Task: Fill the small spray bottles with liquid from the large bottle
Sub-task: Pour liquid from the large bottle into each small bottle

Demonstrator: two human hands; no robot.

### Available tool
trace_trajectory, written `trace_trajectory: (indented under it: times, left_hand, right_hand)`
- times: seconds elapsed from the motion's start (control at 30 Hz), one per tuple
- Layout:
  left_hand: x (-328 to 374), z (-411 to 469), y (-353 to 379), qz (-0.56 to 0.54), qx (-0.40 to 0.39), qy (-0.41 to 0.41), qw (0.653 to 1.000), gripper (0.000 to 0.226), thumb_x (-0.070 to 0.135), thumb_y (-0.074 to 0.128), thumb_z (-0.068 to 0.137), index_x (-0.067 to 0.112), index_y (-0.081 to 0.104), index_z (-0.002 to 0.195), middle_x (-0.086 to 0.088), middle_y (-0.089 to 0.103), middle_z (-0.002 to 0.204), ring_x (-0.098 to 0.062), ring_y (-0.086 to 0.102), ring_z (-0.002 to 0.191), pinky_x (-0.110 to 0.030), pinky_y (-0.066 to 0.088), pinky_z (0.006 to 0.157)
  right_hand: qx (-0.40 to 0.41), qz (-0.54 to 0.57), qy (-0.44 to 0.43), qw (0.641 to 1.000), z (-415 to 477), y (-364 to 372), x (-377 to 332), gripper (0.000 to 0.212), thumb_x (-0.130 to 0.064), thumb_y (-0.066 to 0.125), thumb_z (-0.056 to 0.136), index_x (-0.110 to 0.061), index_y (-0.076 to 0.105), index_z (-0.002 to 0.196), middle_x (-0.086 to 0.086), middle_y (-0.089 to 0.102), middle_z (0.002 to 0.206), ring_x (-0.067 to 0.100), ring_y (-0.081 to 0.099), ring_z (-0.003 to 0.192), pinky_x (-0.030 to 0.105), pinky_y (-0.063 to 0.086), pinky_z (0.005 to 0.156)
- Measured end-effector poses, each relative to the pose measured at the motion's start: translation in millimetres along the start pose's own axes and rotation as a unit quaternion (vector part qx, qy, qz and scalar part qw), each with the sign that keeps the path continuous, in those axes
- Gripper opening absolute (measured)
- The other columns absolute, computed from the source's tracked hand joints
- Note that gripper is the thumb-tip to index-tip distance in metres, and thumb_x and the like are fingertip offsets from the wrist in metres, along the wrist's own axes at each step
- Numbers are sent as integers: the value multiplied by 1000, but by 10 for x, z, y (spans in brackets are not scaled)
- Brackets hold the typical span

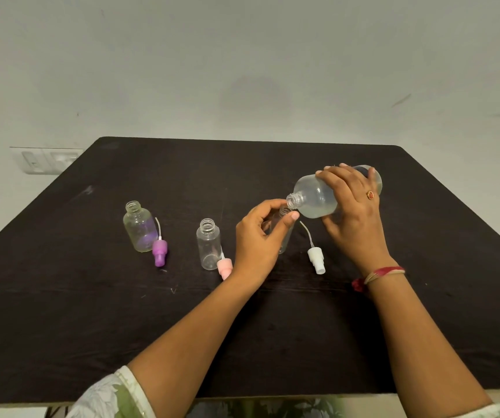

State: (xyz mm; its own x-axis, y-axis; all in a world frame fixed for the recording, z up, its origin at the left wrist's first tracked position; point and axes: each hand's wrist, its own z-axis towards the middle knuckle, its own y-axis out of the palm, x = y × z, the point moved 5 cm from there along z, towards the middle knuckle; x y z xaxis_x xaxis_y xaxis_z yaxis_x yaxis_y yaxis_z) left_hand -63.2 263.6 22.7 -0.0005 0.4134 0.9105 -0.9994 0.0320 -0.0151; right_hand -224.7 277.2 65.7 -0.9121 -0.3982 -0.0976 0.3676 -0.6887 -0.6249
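My right hand [352,206] grips the large clear bottle [318,196], tipped nearly flat with its open neck pointing left and down. Some liquid lies along its lower side. The neck sits right above the mouth of a small clear bottle [285,233], which my left hand [260,236] grips upright on the table; my fingers hide most of it. Two more small open bottles stand to the left: one [139,226] with a purple spray cap [160,252] lying beside it, one [208,244] with a pink spray cap [225,267] at its base. A white spray cap [316,258] lies between my hands.
Everything stands on a dark cloth-covered table [91,312] against a plain wall. A wall switch plate [46,159] is beyond the table's left corner. The table's near edge runs just above my lap.
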Motion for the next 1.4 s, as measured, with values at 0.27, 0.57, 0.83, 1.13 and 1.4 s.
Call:
trace_trajectory:
  times: [0.27, 0.57, 0.83, 1.13, 1.4]
  left_hand:
    - [14, -5, -2, 9, 3, -4, 1000, 15, 25, 70, 86, 27, 67, 100, 5, 70, 94, -5, 63, 84, -20, 50, 76]
    - [21, -10, -2, 11, 2, 0, 1000, 15, 24, 70, 86, 27, 67, 100, 6, 70, 95, -9, 66, 90, -27, 53, 81]
    - [28, -9, -6, 19, 3, 2, 1000, 15, 24, 70, 86, 20, 69, 101, 5, 70, 94, -9, 65, 89, -23, 52, 78]
    - [25, -8, -7, 21, 4, 1, 1000, 13, 26, 70, 85, 27, 68, 99, 6, 70, 94, -9, 65, 87, -28, 52, 79]
    - [15, -4, -10, 19, 2, 1, 1000, 15, 26, 70, 86, 23, 69, 100, 6, 70, 93, -8, 64, 86, -24, 50, 77]
  right_hand:
    - [1, -9, -4, 1000, -1, -4, -4, 68, -3, 76, 71, -18, 45, 130, 9, 54, 130, 28, 43, 131, 56, 16, 116]
    - [6, -10, -2, 1000, 1, -4, -2, 71, -1, 77, 69, -19, 44, 130, 10, 54, 130, 27, 41, 131, 60, 19, 114]
    - [7, -12, 4, 1000, -1, -12, 11, 70, 0, 76, 70, -19, 44, 129, 11, 54, 130, 29, 41, 131, 56, 13, 117]
    - [7, -13, 3, 1000, 6, -15, 8, 69, 0, 76, 70, -19, 44, 128, 12, 55, 129, 29, 42, 130, 58, 16, 115]
    - [7, -17, 1, 1000, 11, -15, 1, 69, 1, 76, 70, -18, 45, 128, 12, 54, 129, 29, 40, 130, 60, 17, 114]
